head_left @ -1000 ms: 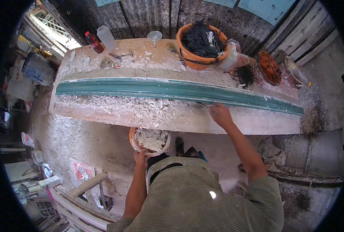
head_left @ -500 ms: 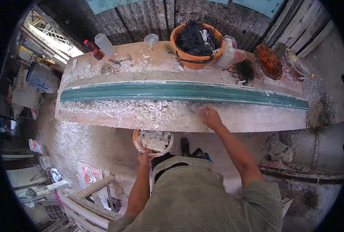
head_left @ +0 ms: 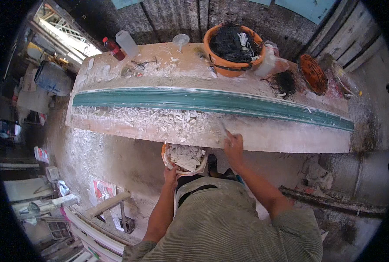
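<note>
My left hand (head_left: 171, 173) is closed on the rim of a bucket (head_left: 164, 153) just off the near edge of the table. White plaster scraps (head_left: 186, 157) fill the bucket. Over that same edge, farther right, my right hand (head_left: 233, 145) grips a slim pale hand tool (head_left: 223, 127), slightly blurred, whose kind I cannot make out. Its tip points at the table top near the loose white scraps (head_left: 172, 122). Beyond them a long green ridged moulding form (head_left: 194, 99) lies across the table, with white residue along its edges.
Along the far side of the table (head_left: 290, 142) stand a red bottle (head_left: 113, 49), a white plastic jug (head_left: 127, 43), an orange bucket of black fibres (head_left: 212, 61) and a tilted orange basin (head_left: 312, 74). A wooden frame (head_left: 109, 204) is at lower left, a blue drum (head_left: 52, 79) farther back.
My right hand has moved back toward the table's near edge, and the pale tool now shows. The view has shifted slightly; my left hand still holds the bucket.
</note>
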`<state>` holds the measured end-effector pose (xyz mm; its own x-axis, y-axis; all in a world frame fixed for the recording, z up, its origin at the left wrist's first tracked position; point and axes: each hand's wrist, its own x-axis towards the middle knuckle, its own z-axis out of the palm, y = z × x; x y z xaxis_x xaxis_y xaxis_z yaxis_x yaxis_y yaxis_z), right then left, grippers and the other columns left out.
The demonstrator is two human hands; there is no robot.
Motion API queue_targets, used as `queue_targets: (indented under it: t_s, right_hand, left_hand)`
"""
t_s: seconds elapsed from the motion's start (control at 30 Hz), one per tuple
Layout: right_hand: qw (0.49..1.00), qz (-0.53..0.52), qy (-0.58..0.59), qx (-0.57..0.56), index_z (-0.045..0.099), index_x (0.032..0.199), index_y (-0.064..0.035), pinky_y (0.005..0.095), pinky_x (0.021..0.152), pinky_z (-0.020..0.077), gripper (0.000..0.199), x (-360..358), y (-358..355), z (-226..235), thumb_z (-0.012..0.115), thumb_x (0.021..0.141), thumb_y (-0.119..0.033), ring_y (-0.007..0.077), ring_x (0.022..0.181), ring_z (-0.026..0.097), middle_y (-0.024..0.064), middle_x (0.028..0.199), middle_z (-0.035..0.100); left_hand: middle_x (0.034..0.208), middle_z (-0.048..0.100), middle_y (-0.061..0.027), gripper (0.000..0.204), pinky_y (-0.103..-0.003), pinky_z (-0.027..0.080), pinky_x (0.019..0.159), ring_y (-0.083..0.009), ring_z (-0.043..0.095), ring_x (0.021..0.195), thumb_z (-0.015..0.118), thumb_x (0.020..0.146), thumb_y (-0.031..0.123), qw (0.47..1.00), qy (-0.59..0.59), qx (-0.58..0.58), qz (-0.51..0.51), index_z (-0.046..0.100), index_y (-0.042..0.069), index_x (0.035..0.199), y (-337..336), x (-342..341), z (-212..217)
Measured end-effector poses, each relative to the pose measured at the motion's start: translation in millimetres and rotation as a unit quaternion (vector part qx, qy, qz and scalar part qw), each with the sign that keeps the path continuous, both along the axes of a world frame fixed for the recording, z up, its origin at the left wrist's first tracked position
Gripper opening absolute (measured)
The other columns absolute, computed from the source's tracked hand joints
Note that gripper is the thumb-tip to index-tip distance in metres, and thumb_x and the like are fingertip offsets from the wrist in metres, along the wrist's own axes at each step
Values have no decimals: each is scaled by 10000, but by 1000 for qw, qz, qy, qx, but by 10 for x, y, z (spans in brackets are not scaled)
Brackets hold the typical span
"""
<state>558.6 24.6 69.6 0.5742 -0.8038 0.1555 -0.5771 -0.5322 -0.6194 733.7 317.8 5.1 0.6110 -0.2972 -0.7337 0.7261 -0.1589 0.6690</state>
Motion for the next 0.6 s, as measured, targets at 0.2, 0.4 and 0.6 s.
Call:
queue_targets:
  t_s: [0.2,0.4,0.6]
  right_hand:
    - [984,4,124,127,697,1250,-118,496,749,497,365,384,735,41,669,898,-209,369,928,601,171,1004,587]
    - [992,48,45,108,699,1246,-190,460,750,557,346,435,517,359,663,902,-196,340,843,668,122,1070,602]
    - [987,111,112,41,732,1109,-119,431,715,569,235,-176,-511,293,723,875,-148,354,799,672,142,1067,613]
  left_hand:
    - [984,643,-72,341,-385,617,661,-215,677,829,699,788,27,1000,0,-10,-2,568,70,1100,-29,-6,69]
    - [1045,648,-96,375,-415,607,793,-247,682,935,697,796,4,999,4,1,42,564,46,1144,31,164,-89]
    - [1081,646,-92,394,-411,594,780,-235,672,928,707,805,25,999,-7,-25,37,569,59,1172,165,305,-200]
